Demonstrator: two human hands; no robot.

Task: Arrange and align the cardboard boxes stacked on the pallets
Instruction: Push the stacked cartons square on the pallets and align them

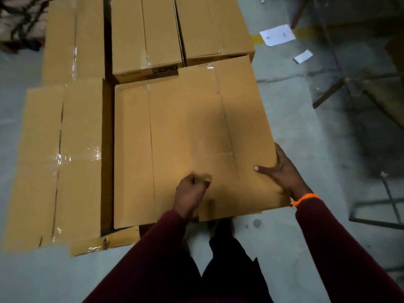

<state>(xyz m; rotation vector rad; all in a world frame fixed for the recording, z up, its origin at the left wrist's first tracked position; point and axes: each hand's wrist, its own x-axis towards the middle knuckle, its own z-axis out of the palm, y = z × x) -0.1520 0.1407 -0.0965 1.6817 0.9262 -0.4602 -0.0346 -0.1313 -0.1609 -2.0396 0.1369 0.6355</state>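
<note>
A large brown cardboard box (227, 119) lies skewed on top of the stack, its right end turned toward me and overhanging. My right hand (279, 171) grips its near right corner, thumb on top and fingers down the side. My left hand (191, 193) rests on the box top near its front edge, fingers curled, blurred. Under it, another box (135, 149) sits level. Two more boxes (146, 33) (209, 25) stand behind. A lower row of taped boxes (65, 162) (74, 38) runs along the left.
Grey concrete floor surrounds the stack. White papers (277, 35) lie on the floor at the upper right. A metal frame (389, 193) and wooden bars (330, 92) stand to the right. My legs are just below the stack's front edge.
</note>
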